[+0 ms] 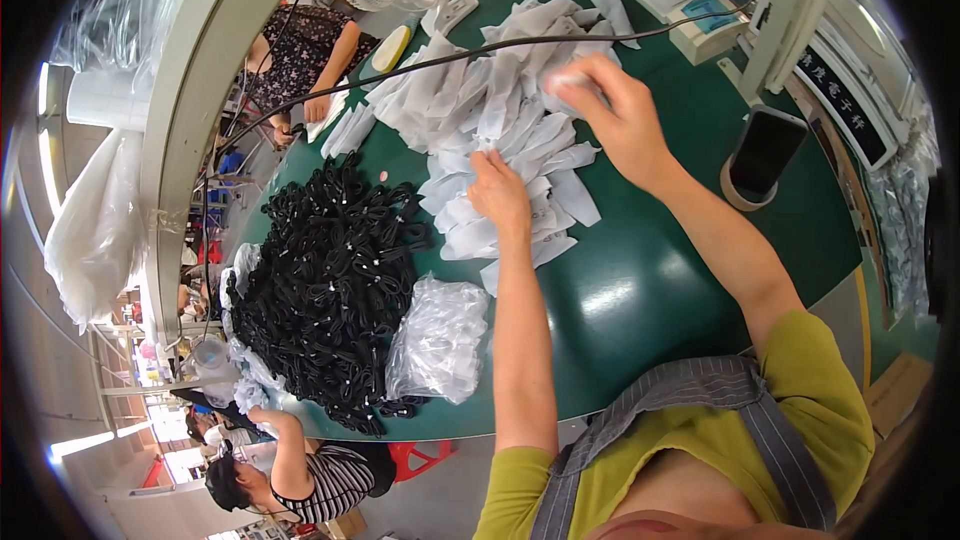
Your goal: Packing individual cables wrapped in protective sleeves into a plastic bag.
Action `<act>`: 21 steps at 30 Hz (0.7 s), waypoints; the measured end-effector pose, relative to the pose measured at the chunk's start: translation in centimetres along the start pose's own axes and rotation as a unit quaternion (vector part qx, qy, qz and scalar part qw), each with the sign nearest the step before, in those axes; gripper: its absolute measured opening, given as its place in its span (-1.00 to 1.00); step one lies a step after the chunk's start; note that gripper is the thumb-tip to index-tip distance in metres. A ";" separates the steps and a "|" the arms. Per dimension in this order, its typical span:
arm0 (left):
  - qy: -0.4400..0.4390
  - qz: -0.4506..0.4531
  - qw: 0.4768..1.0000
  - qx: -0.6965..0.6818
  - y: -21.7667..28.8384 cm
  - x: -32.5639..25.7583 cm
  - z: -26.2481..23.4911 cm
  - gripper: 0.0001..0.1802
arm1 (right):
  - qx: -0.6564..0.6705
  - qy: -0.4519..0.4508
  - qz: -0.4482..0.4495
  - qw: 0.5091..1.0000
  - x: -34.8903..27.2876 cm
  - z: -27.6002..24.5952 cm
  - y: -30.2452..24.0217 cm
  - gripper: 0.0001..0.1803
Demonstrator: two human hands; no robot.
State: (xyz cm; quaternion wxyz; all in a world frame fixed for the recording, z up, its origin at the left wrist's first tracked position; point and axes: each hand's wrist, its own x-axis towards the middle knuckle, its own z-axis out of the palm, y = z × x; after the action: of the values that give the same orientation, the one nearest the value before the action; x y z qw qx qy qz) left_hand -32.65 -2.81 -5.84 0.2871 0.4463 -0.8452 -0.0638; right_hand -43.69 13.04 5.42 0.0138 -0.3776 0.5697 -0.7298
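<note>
I observe the left hand [500,192] pinching a pale pouch [490,128] in the pile [560,170] ahead; right hand [620,115] half-curled, blurred, hold undetermined. Step appears to be sorting pouches; next move calls for separating one cleanly.

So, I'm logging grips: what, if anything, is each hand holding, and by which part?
The left hand seems to pinch a white packet by its near end; the right hand is too blurred to tell.

Factory workshop, cable heap [325,290], co-workers [335,482]
</note>
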 end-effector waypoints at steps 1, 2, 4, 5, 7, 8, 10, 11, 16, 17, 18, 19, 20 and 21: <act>0.052 0.017 0.998 -0.037 0.4 -0.1 0.1 -0.77 | -0.001 0.007 0.008 1.000 -1.9 -1.5 -0.7 -0.85; 0.047 0.019 0.998 -0.039 1.2 -0.1 -0.7 -0.77 | 0.001 0.014 0.019 1.000 -3.6 -2.6 -1.0 -0.88; 0.050 0.102 0.985 -0.133 3.3 -0.3 -2.8 -0.81 | -0.021 0.005 0.040 0.999 -6.1 -5.1 -2.5 -0.88; 0.044 0.100 0.985 -0.134 4.6 -0.9 -4.1 -0.81 | -0.039 -0.008 0.058 0.998 -7.1 -6.5 -3.3 -0.89; -0.007 0.126 0.974 -0.190 7.0 -1.9 -7.2 -0.82 | -0.046 -0.030 0.078 0.995 -8.6 -8.9 -3.7 -0.88; -0.033 0.140 0.965 -0.221 8.1 -2.4 -8.5 -0.82 | -0.054 -0.047 0.094 0.993 -9.3 -10.1 -3.6 -0.88; -0.075 0.138 0.957 -0.245 9.0 -4.1 -11.2 -0.80 | -0.016 -0.044 0.140 0.989 -9.7 -12.2 -3.9 -0.90; -0.147 0.088 0.937 -0.305 8.9 -5.2 -12.5 -0.79 | -0.023 -0.039 0.118 0.992 -9.6 -12.7 -4.4 -0.90; -0.272 -0.101 0.866 -0.408 4.4 -13.8 -12.8 -0.75 | -0.157 -0.186 0.121 0.962 -7.8 -11.1 -3.8 -0.91; -0.280 -0.137 0.866 -0.391 3.7 -15.6 -12.6 -0.76 | -0.183 -0.219 0.073 0.956 -8.6 -10.0 -1.8 -0.88; -0.286 -0.143 0.863 -0.391 2.2 -17.3 -11.6 -0.76 | -0.207 -0.252 0.023 0.945 -9.9 -8.8 0.9 -0.85; -0.268 -0.173 0.851 -0.418 0.2 -19.2 -10.9 -0.76 | -0.206 -0.258 0.031 0.943 -11.3 -7.7 2.8 -0.85; -0.249 -0.201 0.837 -0.444 -1.0 -20.3 -10.6 -0.76 | -0.231 -0.327 0.027 0.916 -12.7 -6.5 4.5 -0.83; -0.252 -0.234 0.828 -0.444 -1.5 -20.8 -10.6 -0.76 | -0.253 -0.396 0.027 0.882 -13.8 -6.0 6.0 -0.81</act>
State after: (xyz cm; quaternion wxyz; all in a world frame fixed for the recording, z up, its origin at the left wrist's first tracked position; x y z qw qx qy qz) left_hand -16.77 14.36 -6.53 0.2076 0.4237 -0.6392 -0.6073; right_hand -39.65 22.07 -7.38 0.1619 -0.6099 0.6925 -0.3497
